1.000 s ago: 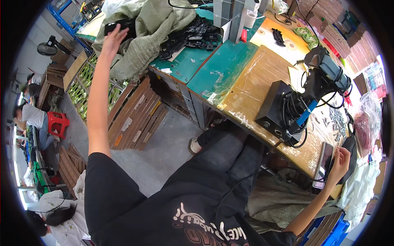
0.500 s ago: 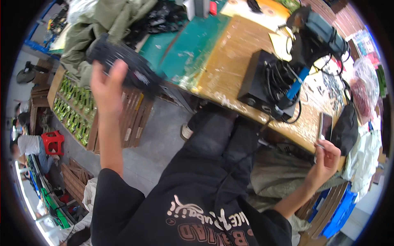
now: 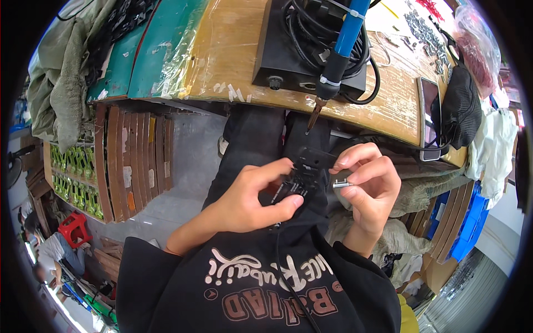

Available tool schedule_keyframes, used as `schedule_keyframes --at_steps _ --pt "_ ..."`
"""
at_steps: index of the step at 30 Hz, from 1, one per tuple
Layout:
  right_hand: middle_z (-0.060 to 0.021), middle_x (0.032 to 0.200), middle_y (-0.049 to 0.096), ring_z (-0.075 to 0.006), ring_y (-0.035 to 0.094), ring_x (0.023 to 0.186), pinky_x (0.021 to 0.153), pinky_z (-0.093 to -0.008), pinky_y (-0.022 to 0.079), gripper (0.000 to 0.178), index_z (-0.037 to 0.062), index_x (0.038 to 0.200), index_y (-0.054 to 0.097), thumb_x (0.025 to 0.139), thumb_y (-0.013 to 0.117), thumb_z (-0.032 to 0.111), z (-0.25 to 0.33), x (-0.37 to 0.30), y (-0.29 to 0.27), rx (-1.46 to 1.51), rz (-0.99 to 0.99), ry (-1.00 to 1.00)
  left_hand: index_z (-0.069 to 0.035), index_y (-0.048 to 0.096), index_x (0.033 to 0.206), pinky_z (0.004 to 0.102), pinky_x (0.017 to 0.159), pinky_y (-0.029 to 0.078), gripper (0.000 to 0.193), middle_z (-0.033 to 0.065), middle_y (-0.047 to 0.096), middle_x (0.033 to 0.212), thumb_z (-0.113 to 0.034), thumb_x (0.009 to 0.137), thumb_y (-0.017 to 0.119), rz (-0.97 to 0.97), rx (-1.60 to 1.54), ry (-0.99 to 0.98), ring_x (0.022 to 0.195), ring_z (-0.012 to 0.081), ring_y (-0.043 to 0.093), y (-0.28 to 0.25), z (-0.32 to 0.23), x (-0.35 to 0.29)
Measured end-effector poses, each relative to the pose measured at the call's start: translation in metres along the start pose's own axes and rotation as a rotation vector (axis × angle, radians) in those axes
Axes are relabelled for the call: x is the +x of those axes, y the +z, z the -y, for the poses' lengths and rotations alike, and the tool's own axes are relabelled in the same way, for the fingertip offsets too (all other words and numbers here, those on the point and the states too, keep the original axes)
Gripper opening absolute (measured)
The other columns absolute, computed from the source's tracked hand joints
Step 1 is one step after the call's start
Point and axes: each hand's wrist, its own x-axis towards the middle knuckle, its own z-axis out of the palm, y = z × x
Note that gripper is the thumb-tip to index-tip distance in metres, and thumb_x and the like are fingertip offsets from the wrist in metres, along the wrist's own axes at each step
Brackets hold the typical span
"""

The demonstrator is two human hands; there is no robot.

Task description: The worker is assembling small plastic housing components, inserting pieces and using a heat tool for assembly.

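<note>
My left hand (image 3: pixel 250 197) is closed round a black slotted plastic part (image 3: pixel 311 166), which it holds over my lap; its exact kind cannot be made out. Close to its right side, my right hand (image 3: pixel 371 188) pinches a small silver metal pin-like piece (image 3: pixel 341 183) between thumb and fingers. A narrow gap separates the metal piece from the black part. Just above, a soldering iron (image 3: pixel 331 69) with a blue handle points its tip down past the table edge toward the black part.
A black box with coiled cables (image 3: pixel 266 61) stands at the table's front edge. To the right lie a phone (image 3: pixel 428 119), a black mesh pouch (image 3: pixel 461 102) and small dark parts (image 3: pixel 425 36). Wooden trays (image 3: pixel 114 166) of green pieces stand on the left, below grey-green cloth (image 3: pixel 66 83).
My left hand has come in from the far left to my lap with the black part. My right hand has moved from beside the phone toward it. The view has shifted too.
</note>
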Motion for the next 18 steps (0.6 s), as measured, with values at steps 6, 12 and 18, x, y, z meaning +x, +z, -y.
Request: schedule_keyframes --at_steps 6,12,18 --pt "-0.0136 0.081 0.054 -0.0194 0.052 0.077 0.070 -0.0290 0.043 0.019 0.0005 0.075 0.051 0.063 0.066 -0.003 -0.012 -0.009 -0.004 0.117 -0.096 0.023 0.003 0.046 0.096 0.0233 0.057 0.046 0.025 0.0090 0.055 0.085 -0.002 0.074 0.059 -0.225 -0.354 -0.027 0.070 0.0131 0.055 0.015 -0.003 -0.008" --pt "-0.0130 0.079 0.054 -0.0191 0.053 0.074 0.067 -0.0280 0.043 0.021 0.0021 0.076 0.048 0.064 0.064 -0.006 -0.019 -0.015 -0.002 0.256 -0.159 -0.004 0.006 0.039 0.098 0.0343 0.052 0.053 0.038 0.0213 0.052 0.087 -0.017 0.075 0.059 -0.496 -0.490 0.084 0.069 0.0249 0.058 0.026 0.010 -0.003" --pt "-0.0140 0.087 0.052 -0.0183 0.052 0.078 0.072 -0.0283 0.042 0.020 0.0018 0.075 0.050 0.063 0.065 -0.006 -0.020 -0.014 0.003 0.266 -0.132 0.030 0.003 0.040 0.096 0.0335 0.067 0.051 0.030 0.0180 0.056 0.090 -0.002 0.074 0.060 -0.434 -0.628 0.227 0.077 0.0233 0.059 0.026 0.013 0.000"
